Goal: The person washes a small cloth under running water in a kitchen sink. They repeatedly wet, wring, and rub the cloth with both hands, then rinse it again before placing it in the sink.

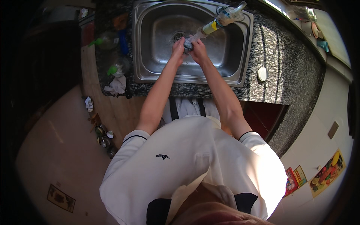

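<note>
Both of my hands are over the stainless steel sink (160,36), under running water (199,34) from the faucet (210,27). Between them is a small, shiny grey-blue container (188,44), perhaps a glass jar; fingers and splashing water hide much of it. My left hand (177,49) grips its left side. On the other side, my right hand (198,50) holds it with the thumb near the top. The sink drain (178,36) lies just beyond my left fingertips. Clear plastic wrapping (229,15) covers the upper part of the faucet.
A round white lid (262,74) lies on the granite counter (270,90) to the right. Left of the sink are a crumpled white cloth (116,85), clear containers with green parts (112,70) and a blue object (123,42). A teal cup (322,45) stands on the sill.
</note>
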`<action>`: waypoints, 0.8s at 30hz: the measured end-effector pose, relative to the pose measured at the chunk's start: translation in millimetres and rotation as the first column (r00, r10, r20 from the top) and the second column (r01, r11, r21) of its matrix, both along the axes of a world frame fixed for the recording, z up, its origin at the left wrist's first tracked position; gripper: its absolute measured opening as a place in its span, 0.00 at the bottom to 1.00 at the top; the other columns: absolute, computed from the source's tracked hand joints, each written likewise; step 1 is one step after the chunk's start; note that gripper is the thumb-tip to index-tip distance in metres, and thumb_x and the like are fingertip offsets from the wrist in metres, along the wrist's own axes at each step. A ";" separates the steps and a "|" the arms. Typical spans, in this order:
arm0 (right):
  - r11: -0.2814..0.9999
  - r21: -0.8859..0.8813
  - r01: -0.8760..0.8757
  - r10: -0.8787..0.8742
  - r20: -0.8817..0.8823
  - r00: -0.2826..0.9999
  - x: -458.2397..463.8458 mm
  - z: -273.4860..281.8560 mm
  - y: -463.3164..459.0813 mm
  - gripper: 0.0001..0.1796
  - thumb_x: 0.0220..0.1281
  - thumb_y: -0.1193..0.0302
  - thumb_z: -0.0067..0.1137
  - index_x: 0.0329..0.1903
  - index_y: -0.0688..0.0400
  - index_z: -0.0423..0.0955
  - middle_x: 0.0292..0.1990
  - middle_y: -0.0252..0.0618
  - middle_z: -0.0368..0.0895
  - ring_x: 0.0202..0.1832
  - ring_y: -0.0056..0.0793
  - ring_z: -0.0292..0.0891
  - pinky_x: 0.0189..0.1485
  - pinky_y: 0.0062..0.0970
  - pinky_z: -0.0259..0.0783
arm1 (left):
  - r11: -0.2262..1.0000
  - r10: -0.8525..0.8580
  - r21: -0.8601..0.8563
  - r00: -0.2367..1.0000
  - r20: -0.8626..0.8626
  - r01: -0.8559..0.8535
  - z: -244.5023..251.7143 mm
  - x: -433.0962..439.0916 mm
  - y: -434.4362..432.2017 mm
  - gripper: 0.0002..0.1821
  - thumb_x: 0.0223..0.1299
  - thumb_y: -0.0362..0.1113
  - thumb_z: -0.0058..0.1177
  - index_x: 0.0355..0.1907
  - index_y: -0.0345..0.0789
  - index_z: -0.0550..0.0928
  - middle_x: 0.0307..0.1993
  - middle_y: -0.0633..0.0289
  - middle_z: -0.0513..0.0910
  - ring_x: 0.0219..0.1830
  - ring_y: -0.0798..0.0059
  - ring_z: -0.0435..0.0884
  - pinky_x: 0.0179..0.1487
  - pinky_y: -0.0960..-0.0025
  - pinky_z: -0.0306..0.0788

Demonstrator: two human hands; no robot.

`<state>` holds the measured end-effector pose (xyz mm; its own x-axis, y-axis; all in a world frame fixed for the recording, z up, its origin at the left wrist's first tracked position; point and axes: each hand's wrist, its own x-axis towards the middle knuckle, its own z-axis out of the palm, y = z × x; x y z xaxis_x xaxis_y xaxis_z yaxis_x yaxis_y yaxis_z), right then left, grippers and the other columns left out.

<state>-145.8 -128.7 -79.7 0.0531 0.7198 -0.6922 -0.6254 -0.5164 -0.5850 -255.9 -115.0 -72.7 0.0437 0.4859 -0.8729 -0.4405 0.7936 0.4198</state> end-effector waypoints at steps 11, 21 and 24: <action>0.947 0.305 -0.100 -0.035 0.408 0.912 -32.2 12.5 -1.2 0.17 0.73 0.69 0.44 0.60 0.59 0.71 0.52 0.37 0.78 0.56 0.26 0.73 0.58 0.28 0.68 | 0.941 0.084 0.316 0.987 0.138 -0.124 13.3 27.0 25.9 0.16 0.76 0.45 0.45 0.51 0.36 0.79 0.45 0.64 0.82 0.46 0.74 0.80 0.53 0.68 0.73; 0.947 0.187 -0.261 0.065 0.684 0.727 -32.3 26.0 -23.8 0.11 0.69 0.67 0.53 0.48 0.61 0.70 0.39 0.47 0.81 0.42 0.40 0.80 0.47 0.38 0.73 | 0.972 0.010 0.234 0.999 -0.031 -0.003 -2.6 5.7 2.3 0.18 0.75 0.41 0.41 0.60 0.37 0.76 0.54 0.61 0.81 0.55 0.70 0.78 0.59 0.68 0.71; 0.857 0.067 -0.510 0.231 0.835 0.499 -21.8 9.1 -50.2 0.17 0.64 0.68 0.60 0.55 0.57 0.73 0.45 0.53 0.83 0.48 0.48 0.82 0.50 0.38 0.74 | 0.845 -0.266 0.258 0.786 -0.558 0.469 -14.9 -46.5 -17.4 0.16 0.74 0.38 0.42 0.54 0.35 0.80 0.48 0.55 0.84 0.51 0.65 0.82 0.55 0.64 0.74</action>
<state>-167.6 -178.9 -70.6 0.1440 0.9477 -0.2849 0.3616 -0.3184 -0.8763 -302.5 -132.5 -87.6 -0.0891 0.8042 -0.5877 0.1952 0.5927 0.7814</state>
